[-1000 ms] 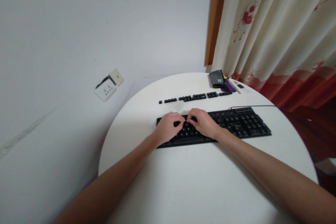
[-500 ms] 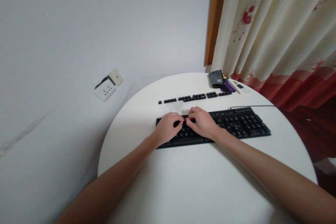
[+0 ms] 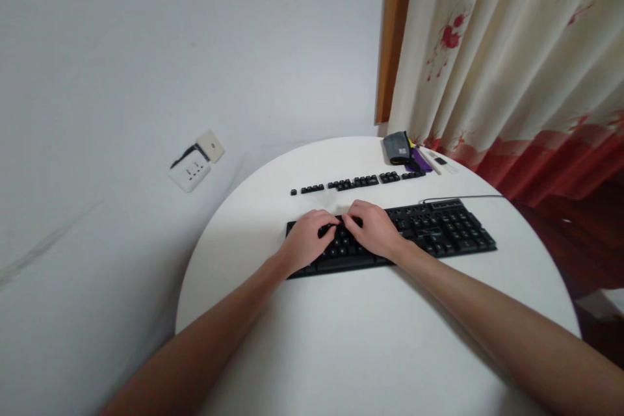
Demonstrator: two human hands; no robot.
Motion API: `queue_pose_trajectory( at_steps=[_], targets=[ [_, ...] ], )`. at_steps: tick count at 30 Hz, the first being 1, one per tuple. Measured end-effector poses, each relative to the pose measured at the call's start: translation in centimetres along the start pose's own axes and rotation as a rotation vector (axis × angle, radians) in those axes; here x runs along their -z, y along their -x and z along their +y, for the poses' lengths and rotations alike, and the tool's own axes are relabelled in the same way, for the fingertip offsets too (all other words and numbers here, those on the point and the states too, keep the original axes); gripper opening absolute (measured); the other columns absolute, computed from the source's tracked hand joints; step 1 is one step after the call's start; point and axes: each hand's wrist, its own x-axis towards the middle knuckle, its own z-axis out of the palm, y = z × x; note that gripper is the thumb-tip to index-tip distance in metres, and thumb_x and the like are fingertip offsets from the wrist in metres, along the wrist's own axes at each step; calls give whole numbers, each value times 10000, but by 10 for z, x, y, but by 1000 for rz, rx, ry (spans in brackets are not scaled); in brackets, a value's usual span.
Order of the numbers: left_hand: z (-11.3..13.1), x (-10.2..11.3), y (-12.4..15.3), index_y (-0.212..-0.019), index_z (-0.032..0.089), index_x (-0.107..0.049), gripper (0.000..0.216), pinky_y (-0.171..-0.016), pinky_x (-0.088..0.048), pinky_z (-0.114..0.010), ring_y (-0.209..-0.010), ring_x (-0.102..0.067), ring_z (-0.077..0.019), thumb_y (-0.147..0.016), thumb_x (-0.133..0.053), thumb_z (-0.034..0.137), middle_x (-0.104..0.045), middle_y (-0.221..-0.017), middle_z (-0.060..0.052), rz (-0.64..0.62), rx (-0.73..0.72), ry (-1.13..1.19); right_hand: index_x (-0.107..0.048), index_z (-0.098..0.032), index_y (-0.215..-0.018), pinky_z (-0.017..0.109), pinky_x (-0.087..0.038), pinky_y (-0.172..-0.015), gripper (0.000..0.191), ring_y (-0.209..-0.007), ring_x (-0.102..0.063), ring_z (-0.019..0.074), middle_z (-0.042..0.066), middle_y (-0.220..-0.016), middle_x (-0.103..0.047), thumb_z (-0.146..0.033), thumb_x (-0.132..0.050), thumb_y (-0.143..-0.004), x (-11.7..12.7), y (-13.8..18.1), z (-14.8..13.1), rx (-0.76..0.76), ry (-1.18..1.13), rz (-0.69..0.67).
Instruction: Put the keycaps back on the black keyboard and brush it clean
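Note:
A black keyboard lies on the round white table, its left half partly covered by my hands. My left hand is over the keys on that side, thumb and index finger pinched together. Right beside it, my right hand bends its fingers down to the upper key rows, thumb close to the left fingertips. Whatever is between the fingers of either hand is too small to make out. Behind the keyboard runs a line of loose black keycaps, with a single keycap at its left end.
At the table's back right stand a grey pouch, a purple cloth and a white stick-like item. A thin cable leaves the keyboard rightward. Wall sockets are at left; a floral curtain hangs at right.
The view has shifted slightly, moving everything a little left. My right hand's fingers have moved slightly, with the thumb and index closer together; the left hand keeps its pinch.

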Motion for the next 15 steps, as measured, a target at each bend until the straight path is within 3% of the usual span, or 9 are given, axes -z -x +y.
queue_pose_trajectory(
  at_steps=[15],
  targets=[
    [-3,0,0,-943,212,-730,345,-945,-501,-384,-970,-633,-204,-810,-477,19,-714,-1012,-36,-39,-4,-5,-633,-188,-697,283,-389,-723,293,-786,-577,160,40,-810,-624,-275,-510,-949,-1,2,3,30,15,-60]
  ],
)
